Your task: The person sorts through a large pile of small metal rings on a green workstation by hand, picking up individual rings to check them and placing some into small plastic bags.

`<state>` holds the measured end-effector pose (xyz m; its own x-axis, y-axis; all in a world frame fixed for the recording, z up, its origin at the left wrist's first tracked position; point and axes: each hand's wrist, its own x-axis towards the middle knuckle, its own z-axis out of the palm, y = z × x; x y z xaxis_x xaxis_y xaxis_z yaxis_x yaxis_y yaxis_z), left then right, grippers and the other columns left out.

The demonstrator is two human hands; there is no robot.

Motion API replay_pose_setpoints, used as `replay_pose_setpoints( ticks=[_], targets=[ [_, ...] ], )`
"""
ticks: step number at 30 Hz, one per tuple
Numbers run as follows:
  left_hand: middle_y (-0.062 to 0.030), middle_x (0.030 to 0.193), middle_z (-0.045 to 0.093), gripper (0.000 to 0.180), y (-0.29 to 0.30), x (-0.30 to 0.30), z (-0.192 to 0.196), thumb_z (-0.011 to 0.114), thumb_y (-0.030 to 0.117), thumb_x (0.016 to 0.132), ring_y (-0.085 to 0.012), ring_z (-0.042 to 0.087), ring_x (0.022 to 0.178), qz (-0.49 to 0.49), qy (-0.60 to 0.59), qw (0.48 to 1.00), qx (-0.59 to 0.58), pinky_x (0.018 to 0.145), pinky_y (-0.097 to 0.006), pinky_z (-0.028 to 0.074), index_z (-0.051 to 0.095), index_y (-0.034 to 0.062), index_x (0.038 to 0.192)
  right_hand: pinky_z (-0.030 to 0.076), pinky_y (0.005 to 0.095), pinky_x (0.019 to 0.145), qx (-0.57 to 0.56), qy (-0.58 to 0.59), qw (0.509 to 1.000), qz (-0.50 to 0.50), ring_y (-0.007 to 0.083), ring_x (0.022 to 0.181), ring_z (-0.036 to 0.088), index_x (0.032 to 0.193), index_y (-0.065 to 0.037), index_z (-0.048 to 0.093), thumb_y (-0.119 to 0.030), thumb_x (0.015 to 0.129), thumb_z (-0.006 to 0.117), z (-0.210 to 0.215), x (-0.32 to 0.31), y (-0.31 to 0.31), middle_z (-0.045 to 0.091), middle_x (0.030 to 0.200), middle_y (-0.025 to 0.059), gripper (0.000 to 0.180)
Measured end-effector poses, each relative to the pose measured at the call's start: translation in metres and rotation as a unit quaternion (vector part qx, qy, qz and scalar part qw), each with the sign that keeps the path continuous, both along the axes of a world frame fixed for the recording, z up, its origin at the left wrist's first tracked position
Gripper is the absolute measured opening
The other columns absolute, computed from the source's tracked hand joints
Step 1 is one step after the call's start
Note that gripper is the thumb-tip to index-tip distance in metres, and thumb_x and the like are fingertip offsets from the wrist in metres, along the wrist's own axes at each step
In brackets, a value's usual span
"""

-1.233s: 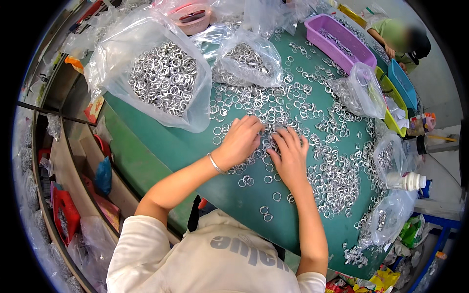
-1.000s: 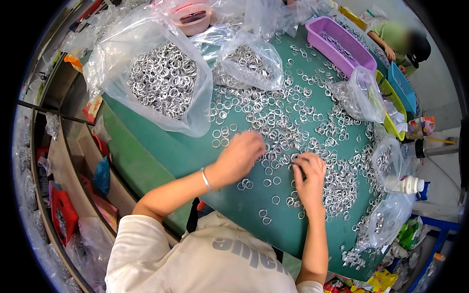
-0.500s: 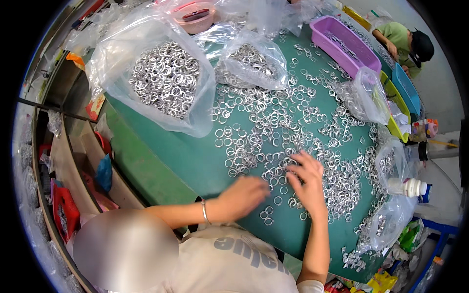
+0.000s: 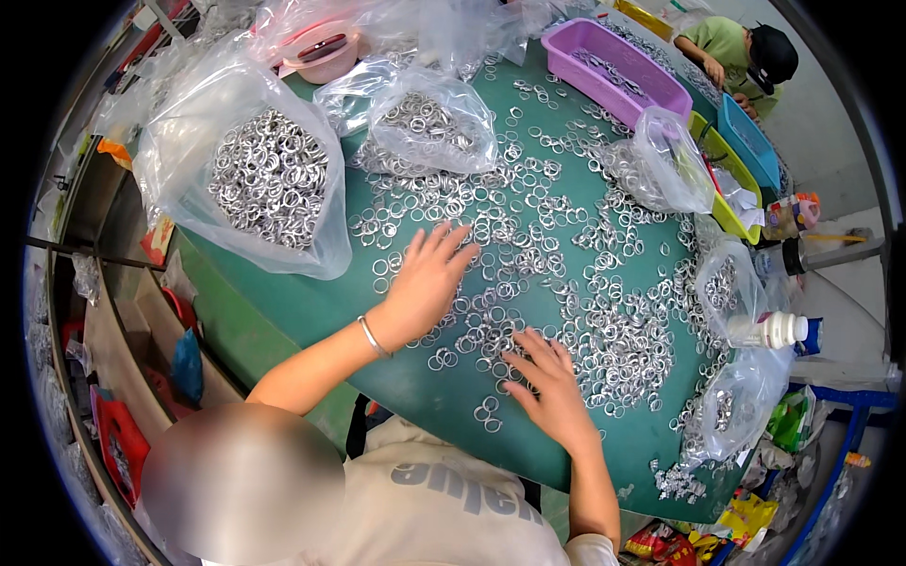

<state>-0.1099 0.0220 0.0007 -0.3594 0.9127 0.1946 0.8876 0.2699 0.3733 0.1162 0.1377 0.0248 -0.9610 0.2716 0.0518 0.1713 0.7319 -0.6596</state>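
Note:
Many silver metal rings point(image 4: 628, 349) lie loose over the green tabletop point(image 4: 274, 311). My left hand point(image 4: 427, 281), with a bangle point(image 4: 374, 337) on its wrist, reaches over the rings left of the middle, fingers stretched out and apart. Lower and to the right, my right hand point(image 4: 550, 389) rests with spread fingers at the edge of a ring cluster point(image 4: 495, 330). Neither hand visibly grips a ring; what lies under the palms is hidden. A few rings sit apart just left of my right hand.
A large clear bag point(image 4: 326, 203) full of rings lies open at the left, a smaller bag point(image 4: 481, 132) beyond it. Purple point(image 4: 566, 61), yellow-green point(image 4: 741, 208) and blue point(image 4: 750, 141) baskets line the far right. A white bottle point(image 4: 769, 330) stands rightward. A co-worker point(image 4: 722, 42) sits beyond.
My left hand has moved forward and left over the rings, its fingers spreading. My right hand has come a little nearer and left. The whole view has shifted slightly.

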Motion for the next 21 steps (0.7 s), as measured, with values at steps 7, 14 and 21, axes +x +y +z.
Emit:
replay_pose_setpoints(
  ticks=[7,14,21],
  targets=[
    [-0.0125,0.134,0.048,0.046,0.023,0.049,0.007,0.068,0.018,0.082,-0.0317,0.043,0.125,-0.162,-0.101,0.981,0.021,0.104,-0.05,0.034,0.055,0.0058,0.124,0.039,0.0418,0.095,0.114,0.076,0.956,-0.26,0.0313,0.109,0.053,0.111,-0.003,0.064,-0.005,0.083,0.065,-0.01,-0.014,0.056,0.059,0.118,0.0133,0.027],
    [-0.0102,0.148,0.037,0.054,-0.033,0.072,-0.003,0.064,0.02,0.084,-0.0327,0.034,0.136,-0.215,0.079,0.97,-0.077,0.104,-0.064,0.027,0.049,0.0069,0.134,0.019,0.0599,0.109,0.225,-0.069,0.963,-0.132,0.0348,0.136,0.034,0.125,-0.01,0.058,-0.016,0.087,0.064,-0.019,0.001,0.038,0.047,0.138,0.0108,0.04],
    [-0.0119,0.149,0.035,0.057,-0.055,0.068,-0.003,0.063,0.012,0.083,-0.0342,0.029,0.139,-0.065,0.037,0.992,-0.102,0.104,-0.067,0.023,0.045,0.0062,0.136,0.019,0.0582,0.108,0.146,-0.057,0.984,-0.085,0.0344,0.137,0.032,0.121,-0.012,0.061,-0.018,0.085,0.066,-0.003,0.021,-0.016,0.045,0.14,0.0105,0.036]
  ],
)
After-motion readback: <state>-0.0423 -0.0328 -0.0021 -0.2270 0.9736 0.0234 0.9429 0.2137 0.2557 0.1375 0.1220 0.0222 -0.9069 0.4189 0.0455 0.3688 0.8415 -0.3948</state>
